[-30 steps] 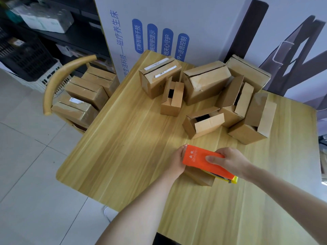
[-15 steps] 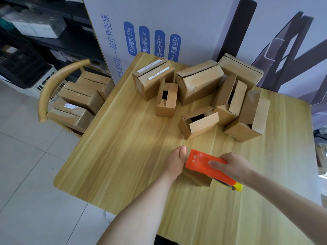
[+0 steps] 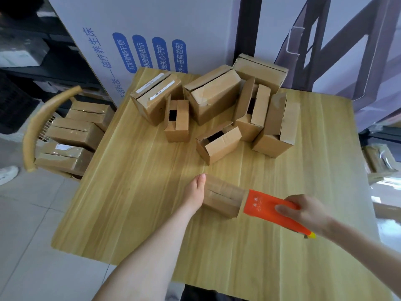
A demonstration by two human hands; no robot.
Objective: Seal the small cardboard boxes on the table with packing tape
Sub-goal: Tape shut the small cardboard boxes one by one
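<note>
**Dispenser Drawn Clear of the Box Top**

The small brown cardboard box [image 3: 222, 197] lay on its side near the front middle of the pale wooden table [image 3: 134, 192], its two top flaps closed with the seam between them showing. Half a second before, the orange tape dispenser [image 3: 272, 210] had covered most of that top; now it had slid off toward the person's right and overhung the box's right end, leaving the flaps in plain sight. That reads as a strip having been pulled along the seam, though clear tape could not be made out on the cardboard, so this stays a judgement.

The left hand [image 3: 196, 192] pressed flat against the box's left end, thumb up along the edge, bracing it rather than gripping. The right hand [image 3: 303, 212] was wrapped around the rear of the dispenser, whose yellow tip poked out below the wrist.

If the strip was down, cutting it free and smoothing the end over the box's right side seemed the remaining work on this one.

Behind, a cluster of unsealed cardboard boxes [image 3: 219, 144] waited with flaps agape at the table's far side. To the left, more boxes [image 3: 73, 133] were stacked on a wooden chair [image 3: 36, 131], their seams closed.
</note>
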